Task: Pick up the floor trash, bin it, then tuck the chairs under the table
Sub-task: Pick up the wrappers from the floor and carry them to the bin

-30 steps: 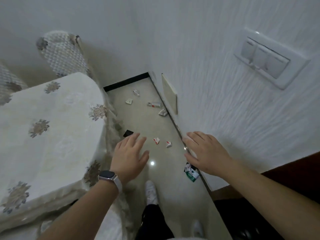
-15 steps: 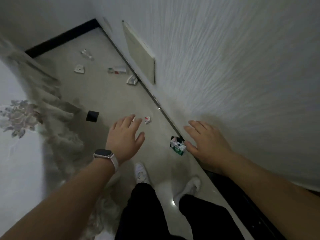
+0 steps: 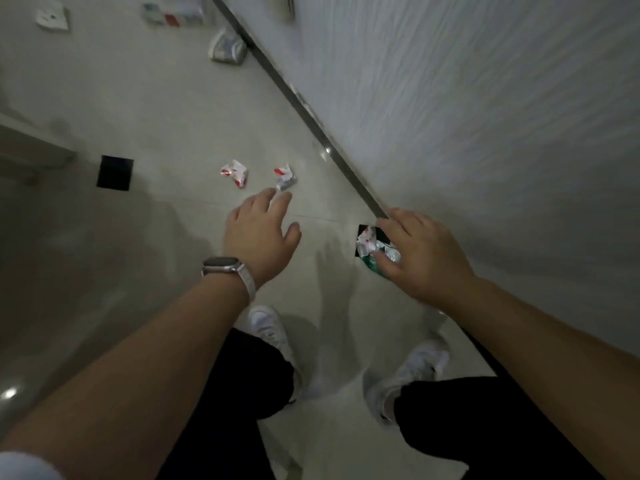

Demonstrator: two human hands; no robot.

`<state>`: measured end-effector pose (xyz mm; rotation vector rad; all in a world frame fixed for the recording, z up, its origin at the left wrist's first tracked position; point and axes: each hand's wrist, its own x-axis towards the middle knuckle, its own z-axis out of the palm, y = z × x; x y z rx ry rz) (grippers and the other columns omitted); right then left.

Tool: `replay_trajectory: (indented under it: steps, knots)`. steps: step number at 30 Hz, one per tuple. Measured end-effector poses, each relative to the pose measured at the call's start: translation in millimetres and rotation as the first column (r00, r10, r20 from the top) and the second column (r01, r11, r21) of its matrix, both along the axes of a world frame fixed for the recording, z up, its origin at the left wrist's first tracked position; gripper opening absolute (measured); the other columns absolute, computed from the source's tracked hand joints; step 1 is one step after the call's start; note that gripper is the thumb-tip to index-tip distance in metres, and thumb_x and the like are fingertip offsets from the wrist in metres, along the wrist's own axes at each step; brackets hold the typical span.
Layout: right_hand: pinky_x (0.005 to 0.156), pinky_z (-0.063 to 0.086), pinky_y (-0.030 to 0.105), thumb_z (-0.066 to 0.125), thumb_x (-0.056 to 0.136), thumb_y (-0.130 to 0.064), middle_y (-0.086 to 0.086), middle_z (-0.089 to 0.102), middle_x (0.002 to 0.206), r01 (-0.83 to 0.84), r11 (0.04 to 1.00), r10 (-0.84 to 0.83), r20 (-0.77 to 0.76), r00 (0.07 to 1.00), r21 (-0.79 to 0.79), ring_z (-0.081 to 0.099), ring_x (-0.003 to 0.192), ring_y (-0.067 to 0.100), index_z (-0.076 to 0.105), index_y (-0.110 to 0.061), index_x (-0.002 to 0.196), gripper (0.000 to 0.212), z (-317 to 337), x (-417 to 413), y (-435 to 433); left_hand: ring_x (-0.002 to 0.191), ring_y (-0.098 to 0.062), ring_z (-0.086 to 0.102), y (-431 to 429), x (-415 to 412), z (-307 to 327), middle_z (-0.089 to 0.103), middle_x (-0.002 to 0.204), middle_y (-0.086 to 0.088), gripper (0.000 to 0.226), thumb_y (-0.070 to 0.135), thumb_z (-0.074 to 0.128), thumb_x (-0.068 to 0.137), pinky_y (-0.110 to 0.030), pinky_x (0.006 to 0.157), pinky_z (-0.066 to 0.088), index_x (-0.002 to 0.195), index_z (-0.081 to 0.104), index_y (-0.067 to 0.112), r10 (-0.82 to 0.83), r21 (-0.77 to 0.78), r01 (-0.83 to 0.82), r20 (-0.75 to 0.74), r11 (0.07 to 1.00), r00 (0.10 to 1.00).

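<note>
Hovering over the pale floor (image 3: 173, 109), a person's left hand (image 3: 258, 233), smartwatch (image 3: 221, 266) at the wrist, has its fingers loosely spread and grips nothing; its fingertips (image 3: 268, 195) lie just beside a red-and-white wrapper (image 3: 285, 176). A second red-and-white wrapper (image 3: 235, 173) lies near it. The right hand (image 3: 422, 258), fingers apart, sits over a crumpled green-and-white wrapper (image 3: 372, 249) at the foot of the wall (image 3: 467, 116), thumb at its edge; whether it touches cannot be told. More trash, including a grey packet (image 3: 227, 46), lies farther along the floor.
</note>
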<state>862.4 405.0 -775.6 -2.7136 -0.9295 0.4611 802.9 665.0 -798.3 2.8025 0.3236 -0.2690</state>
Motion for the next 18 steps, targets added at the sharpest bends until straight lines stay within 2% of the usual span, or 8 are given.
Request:
replay_trajectory:
  steps: [4, 8, 11, 18]
  knots:
    - [0.082, 0.051, 0.044, 0.066, 0.084, -0.034, 0.015, 0.059, 0.129, -0.015, 0.999, 0.013, -0.042, 0.999, -0.041, 0.057, 0.11, 0.035, 0.062, -0.008, 0.123, 0.047, -106.7, 4.2, -7.1, 0.129, -0.034, 0.046, -4.1, 19.0, -112.1, 0.05, 0.143, -0.011, 0.059, 0.045, 0.046, 0.088, -0.052, 0.102, 0.04, 0.141, 0.046, 0.019, -0.001, -0.032, 0.0, -0.033, 0.999, 0.999]
    - [0.084, 0.052, 0.043, 0.062, 0.083, -0.039, 0.012, 0.058, 0.129, -0.02, 0.996, 0.015, -0.065, 0.998, -0.081, 0.056, 0.11, 0.033, 0.059, -0.009, 0.127, 0.053, -204.2, 13.5, -17.9, 0.126, -0.036, 0.048, 4.1, 43.4, -204.8, 0.049, 0.144, -0.013, 0.062, 0.047, 0.043, 0.087, -0.051, 0.098, 0.042, 0.141, 0.046, 0.017, -0.048, 0.006, 0.049, -0.024, 0.999, 0.999]
    - [0.086, 0.049, 0.041, 0.06, 0.083, -0.044, 0.009, 0.058, 0.128, 0.022, 0.995, -0.032, -0.102, 0.994, -0.102, 0.058, 0.105, 0.032, 0.056, -0.009, 0.131, 0.059, -260.9, 12.6, -24.1, 0.124, -0.038, 0.048, 17.2, 56.4, -251.8, 0.049, 0.143, -0.013, 0.061, 0.045, 0.045, 0.087, -0.049, 0.097, 0.041, 0.141, 0.046, 0.016, -0.042, 0.017, 0.043, -0.042, 0.999, 0.998]
    - [0.094, 0.047, 0.045, 0.075, 0.071, -0.054, 0.005, 0.037, 0.145, 0.18, 0.968, -0.221, -0.245, 0.944, -0.177, 0.044, 0.124, 0.033, 0.035, -0.02, 0.145, 0.09, -334.6, 5.2, -21.2, 0.118, -0.041, 0.048, 50.4, 101.5, -320.8, 0.048, 0.138, -0.015, 0.054, 0.042, 0.051, 0.087, -0.048, 0.091, 0.043, 0.136, 0.049, 0.018, 0.075, -0.03, -0.076, -0.018, 0.997, 0.997]
